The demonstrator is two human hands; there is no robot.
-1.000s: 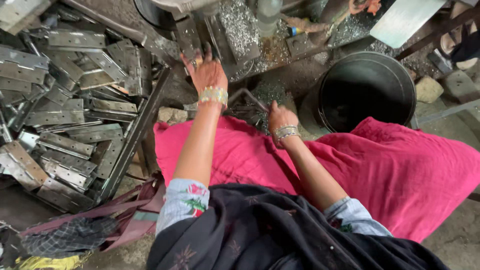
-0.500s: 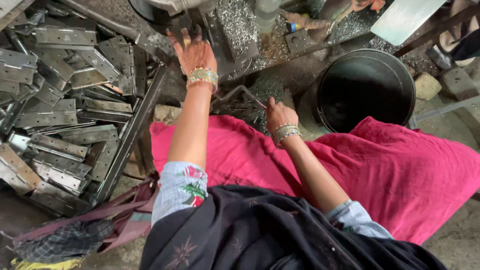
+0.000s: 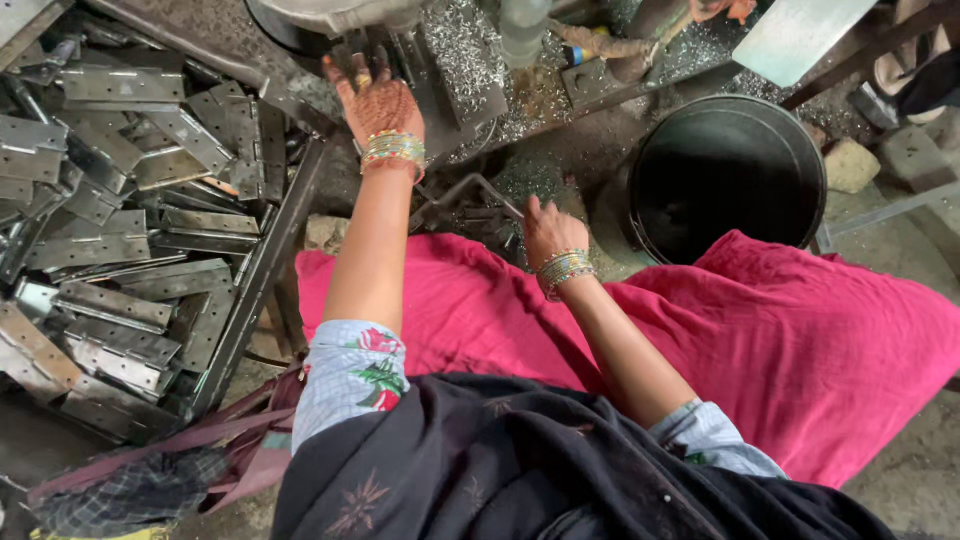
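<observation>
My left hand [image 3: 377, 98] reaches forward with its fingers spread and lies flat on a dark metal plate [image 3: 420, 75] at the foot of a machine [image 3: 320, 15]. It holds nothing that I can see. My right hand [image 3: 548, 228] rests lower, at the front edge of the pink cloth [image 3: 800, 340] over my lap. Its fingers curl beside a bent metal rod [image 3: 470, 186], and whether they grip it is hidden. Both wrists carry stacks of bangles. Silver metal shavings [image 3: 460, 50] cover the machine bed just right of my left hand.
A big heap of flat steel hinge plates [image 3: 130, 230] fills the left side, bordered by a long angle-iron bar [image 3: 255, 280]. A round black bucket [image 3: 725, 170] stands at the right, with a stone [image 3: 850, 165] beside it. A checked cloth [image 3: 110, 500] lies at bottom left.
My left hand has moved forward, away from the hinge heap and up onto the plate at the machine. My right hand has stayed in place.
</observation>
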